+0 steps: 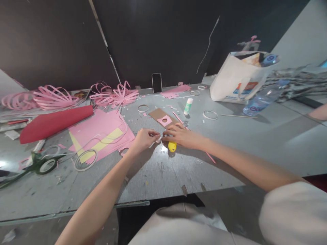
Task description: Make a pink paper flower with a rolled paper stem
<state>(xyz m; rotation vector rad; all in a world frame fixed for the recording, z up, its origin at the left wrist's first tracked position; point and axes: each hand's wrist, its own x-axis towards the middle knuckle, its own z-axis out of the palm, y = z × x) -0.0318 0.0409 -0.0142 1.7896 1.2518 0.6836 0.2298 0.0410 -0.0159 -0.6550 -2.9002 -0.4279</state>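
Near the middle of the table, my left hand [146, 137] is closed, its thumb and fingertips pinching a small whitish piece [158, 139]. My right hand [182, 136] is just right of it, palm down. Its thumb and index fingertips come close together beside that piece; whatever they hold is too small to make out. Below the right thumb is a small rounded yellow object [172, 147] with a dark spot, partly covered by the hand. Beyond the hands, a pink paper piece with a hole [165, 120] lies on brown cardboard [156, 115]. A thin pink strip [211, 157] passes under the right arm.
A glue stick [188, 106] stands behind my right hand. Pink sheets [102, 124], a red roll [56, 124] and green tape [47, 166] lie left. Pink strip loops [55, 97] and a phone [156, 83] are behind. A bag [230, 81] and bottle [263, 100] stand right.
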